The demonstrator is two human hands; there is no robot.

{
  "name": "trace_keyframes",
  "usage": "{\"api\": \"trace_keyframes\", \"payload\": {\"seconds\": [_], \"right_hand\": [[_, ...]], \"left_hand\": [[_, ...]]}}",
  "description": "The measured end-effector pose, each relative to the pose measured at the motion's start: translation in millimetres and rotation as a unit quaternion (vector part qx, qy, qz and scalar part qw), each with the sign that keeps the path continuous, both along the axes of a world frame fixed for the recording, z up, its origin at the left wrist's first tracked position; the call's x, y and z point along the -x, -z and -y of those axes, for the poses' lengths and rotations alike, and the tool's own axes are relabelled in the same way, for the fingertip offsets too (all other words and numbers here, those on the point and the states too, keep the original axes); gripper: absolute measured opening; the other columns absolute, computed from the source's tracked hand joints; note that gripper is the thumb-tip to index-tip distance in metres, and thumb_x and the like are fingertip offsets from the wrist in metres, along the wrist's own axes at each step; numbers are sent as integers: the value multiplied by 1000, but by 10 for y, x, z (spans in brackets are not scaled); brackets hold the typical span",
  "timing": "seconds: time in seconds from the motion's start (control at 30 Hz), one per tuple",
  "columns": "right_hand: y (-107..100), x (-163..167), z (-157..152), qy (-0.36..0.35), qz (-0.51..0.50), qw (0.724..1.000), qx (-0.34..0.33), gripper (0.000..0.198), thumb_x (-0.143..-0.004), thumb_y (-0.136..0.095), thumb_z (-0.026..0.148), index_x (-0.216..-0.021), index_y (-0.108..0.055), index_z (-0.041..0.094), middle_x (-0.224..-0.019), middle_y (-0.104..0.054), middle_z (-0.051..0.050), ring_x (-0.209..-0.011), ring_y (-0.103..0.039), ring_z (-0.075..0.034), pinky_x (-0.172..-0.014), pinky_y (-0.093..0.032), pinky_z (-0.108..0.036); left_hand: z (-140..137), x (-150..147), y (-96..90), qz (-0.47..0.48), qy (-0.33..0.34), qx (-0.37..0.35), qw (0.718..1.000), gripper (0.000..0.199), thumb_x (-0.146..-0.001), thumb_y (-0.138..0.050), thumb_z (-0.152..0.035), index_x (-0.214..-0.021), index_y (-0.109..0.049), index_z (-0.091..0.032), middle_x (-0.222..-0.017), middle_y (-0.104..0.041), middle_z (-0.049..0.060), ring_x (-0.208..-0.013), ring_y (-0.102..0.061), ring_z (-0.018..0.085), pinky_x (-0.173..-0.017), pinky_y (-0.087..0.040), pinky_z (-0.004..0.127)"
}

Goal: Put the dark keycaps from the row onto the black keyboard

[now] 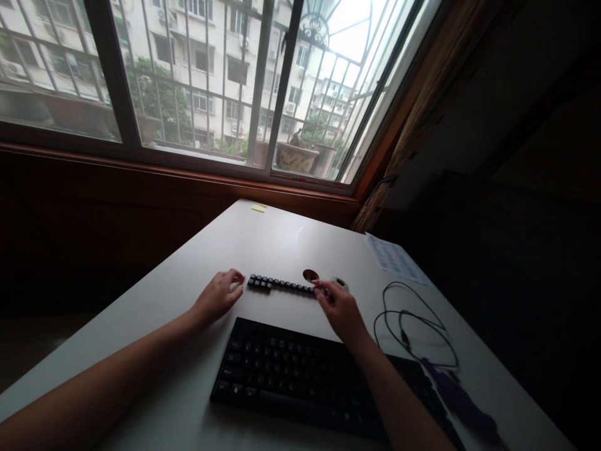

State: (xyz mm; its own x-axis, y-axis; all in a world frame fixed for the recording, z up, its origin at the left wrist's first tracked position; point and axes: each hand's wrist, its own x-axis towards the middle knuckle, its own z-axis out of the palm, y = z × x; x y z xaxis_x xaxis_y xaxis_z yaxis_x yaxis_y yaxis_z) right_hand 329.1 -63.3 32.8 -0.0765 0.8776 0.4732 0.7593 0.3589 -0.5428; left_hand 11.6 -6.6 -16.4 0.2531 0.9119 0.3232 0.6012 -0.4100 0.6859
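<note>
Two bare hands, set apart. Left hand: fingers curled, just beside the row's left end; whether the tips meet cannot be told. Right hand: fingertips at the row's right end; whether pinching a key cannot be told. One row of black keycaps, between the hands, doubled at its left end. One black keyboard, nearer the wearer, partly under the right forearm. One black cable, looped, right. One printed sheet, far right edge of the white counter.
</note>
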Motion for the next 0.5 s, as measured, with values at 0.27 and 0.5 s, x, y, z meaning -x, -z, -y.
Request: {"api": "trace_keyframes", "payload": {"seconds": [0.27, 0.5], "right_hand": [[221, -872, 41, 212, -74, 967, 123, 40, -85, -47, 34, -118, -65, 21, -108, -73, -8, -61, -65, -17, -64, -52, -32], [444, -814, 47, 193, -125, 955, 185, 44, -85, -48, 30, -126, -58, 19, -125, -67, -9, -42, -53, -7, -56, -49, -26]], "left_hand": [[16, -37, 25, 5, 21, 20, 1000, 28, -85, -52, -28, -111, -58, -18, -117, -67, 15, -115, -62, 29, -100, -46, 45], [46, -42, -42, -3, 23, 32, 999, 30, -85, -51, -31, -112, -56, -18, -119, -67, 14, -117, -61, 30, -99, -48, 46]]}}
